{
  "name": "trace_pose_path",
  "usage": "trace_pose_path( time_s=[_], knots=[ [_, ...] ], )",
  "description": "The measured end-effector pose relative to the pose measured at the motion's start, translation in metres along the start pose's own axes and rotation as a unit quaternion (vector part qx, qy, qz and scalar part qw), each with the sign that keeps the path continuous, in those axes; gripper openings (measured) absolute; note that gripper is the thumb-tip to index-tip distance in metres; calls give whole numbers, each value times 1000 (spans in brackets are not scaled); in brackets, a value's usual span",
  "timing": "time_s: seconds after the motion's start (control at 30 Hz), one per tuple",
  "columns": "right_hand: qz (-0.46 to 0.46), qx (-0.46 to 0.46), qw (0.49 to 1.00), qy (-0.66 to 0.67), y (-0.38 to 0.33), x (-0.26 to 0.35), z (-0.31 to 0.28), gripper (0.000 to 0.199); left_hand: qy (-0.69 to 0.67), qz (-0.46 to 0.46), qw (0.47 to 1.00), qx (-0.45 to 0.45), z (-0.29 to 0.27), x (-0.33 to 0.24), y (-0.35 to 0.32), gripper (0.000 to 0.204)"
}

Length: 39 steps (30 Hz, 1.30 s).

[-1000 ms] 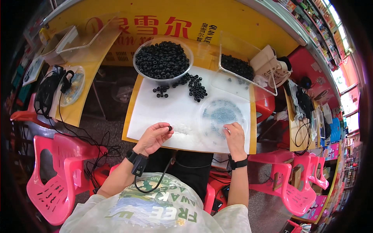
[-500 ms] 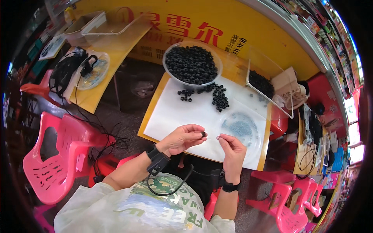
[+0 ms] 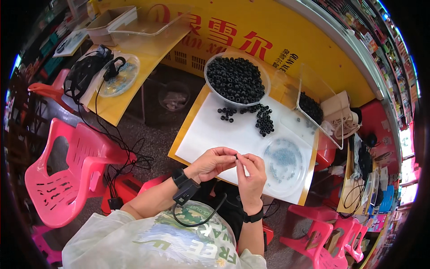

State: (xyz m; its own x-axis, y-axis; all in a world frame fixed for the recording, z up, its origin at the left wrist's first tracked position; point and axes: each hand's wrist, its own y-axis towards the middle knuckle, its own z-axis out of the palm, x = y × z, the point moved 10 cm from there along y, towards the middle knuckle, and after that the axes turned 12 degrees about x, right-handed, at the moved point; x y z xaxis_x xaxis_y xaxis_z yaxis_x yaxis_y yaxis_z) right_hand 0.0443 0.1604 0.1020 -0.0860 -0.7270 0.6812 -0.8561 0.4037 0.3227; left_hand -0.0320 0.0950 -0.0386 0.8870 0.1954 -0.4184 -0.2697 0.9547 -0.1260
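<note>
- A small black bead [image 3: 236,156] sits pinched between both hands, above the near edge of the white sheet [image 3: 215,134] on the counter.
- Left hand [image 3: 211,163] curls narrow, fingertips on the bead; right hand [image 3: 251,172] pinches it from the other side.
- By my judgement much is left: loose beads [image 3: 264,120] lie far on the sheet, and the bowl [image 3: 236,80] beyond is heaped full.
- A clear dish [image 3: 283,164] rests to the right.

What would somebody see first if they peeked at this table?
Probably the big clear bowl heaped with black beads at the far edge of the white mat, with loose black beads spilled beside it. Nearer, the left hand and right hand meet, pinching one small bead.
</note>
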Motion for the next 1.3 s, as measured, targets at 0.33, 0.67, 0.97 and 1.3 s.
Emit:
trace_pose_path(
  time_s=[0.33,0.67,0.97,1.3],
  knots=[
    [-12,91,993,-73,81,-65,45,23,-30,57,997,-40,-42,-16,-8,16],
    [-73,95,953,-278,123,-81,95,25,-43,50,998,6,-44,-15,-16,18],
    [-58,98,964,-240,125,-88,88,21,-42,42,998,17,-42,-14,-13,18],
    [-75,75,957,-270,129,-94,95,18,-38,37,999,14,-40,-14,-16,18]
  ],
)
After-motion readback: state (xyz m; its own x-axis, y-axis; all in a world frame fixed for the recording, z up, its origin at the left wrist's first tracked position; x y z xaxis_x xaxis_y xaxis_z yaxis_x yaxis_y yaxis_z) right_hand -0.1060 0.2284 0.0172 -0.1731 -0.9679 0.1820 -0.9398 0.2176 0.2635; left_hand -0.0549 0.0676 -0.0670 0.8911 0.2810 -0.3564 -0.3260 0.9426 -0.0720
